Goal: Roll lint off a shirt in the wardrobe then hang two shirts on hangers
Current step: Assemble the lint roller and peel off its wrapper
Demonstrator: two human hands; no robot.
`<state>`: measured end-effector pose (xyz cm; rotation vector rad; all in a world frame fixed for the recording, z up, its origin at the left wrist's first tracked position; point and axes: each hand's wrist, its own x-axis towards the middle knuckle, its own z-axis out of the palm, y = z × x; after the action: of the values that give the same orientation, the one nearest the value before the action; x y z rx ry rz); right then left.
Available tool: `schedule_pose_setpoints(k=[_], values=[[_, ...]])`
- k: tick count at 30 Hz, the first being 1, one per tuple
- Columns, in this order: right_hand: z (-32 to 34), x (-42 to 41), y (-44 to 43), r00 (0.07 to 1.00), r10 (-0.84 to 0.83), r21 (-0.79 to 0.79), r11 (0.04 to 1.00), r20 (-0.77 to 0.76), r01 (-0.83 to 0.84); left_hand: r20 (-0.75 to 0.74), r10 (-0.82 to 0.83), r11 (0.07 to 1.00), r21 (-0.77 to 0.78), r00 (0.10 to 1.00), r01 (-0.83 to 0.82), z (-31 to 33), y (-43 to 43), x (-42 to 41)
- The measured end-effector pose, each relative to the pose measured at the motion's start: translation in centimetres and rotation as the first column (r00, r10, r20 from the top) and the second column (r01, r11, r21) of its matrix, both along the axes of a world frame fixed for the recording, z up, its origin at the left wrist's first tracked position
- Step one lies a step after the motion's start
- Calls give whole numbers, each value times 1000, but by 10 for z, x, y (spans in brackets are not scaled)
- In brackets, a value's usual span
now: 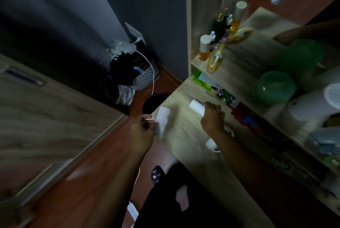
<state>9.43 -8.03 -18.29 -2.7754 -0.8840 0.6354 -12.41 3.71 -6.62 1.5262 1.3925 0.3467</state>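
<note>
Right hand (211,117) grips the white cylindrical lint roller (196,107); left hand (141,134) pinches what seems a peeled white sheet (163,122). Tear it off cleanly, holding the roller steady.

Perfume bottles (219,44) and green bowl (276,87) on shelves (237,75); laundry basket (147,78).

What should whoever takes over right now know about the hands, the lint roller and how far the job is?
Left hand pinches a white sheet, apart from the roll.
Right hand grips the lint roller above the wooden desktop.
No shirt or hanger is in view, so whether lint was rolled cannot be told.
To do: hang two shirts.
</note>
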Motion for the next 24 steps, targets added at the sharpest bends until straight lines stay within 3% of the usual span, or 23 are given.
schedule_pose_setpoints(k=[11, 16, 20, 24], values=[[14, -118, 94, 929, 2, 248, 964, -371, 97, -93, 41, 999, -1, 995, -42, -44, 100, -83], [19, -161, 162, 929, -21, 299, 944, -369, 140, -90, -21, 999, 23, 996, 23, -48, 173, -105], [-5, -196, 223, 873, -96, 231, 945, -477, 230, -153, -252, 967, -62, 955, 246, -84, 251, -118], [-57, -216, 278, 810, -197, 108, 947, -553, 304, -193, -298, 953, 2, 935, 304, -143, 315, -120]])
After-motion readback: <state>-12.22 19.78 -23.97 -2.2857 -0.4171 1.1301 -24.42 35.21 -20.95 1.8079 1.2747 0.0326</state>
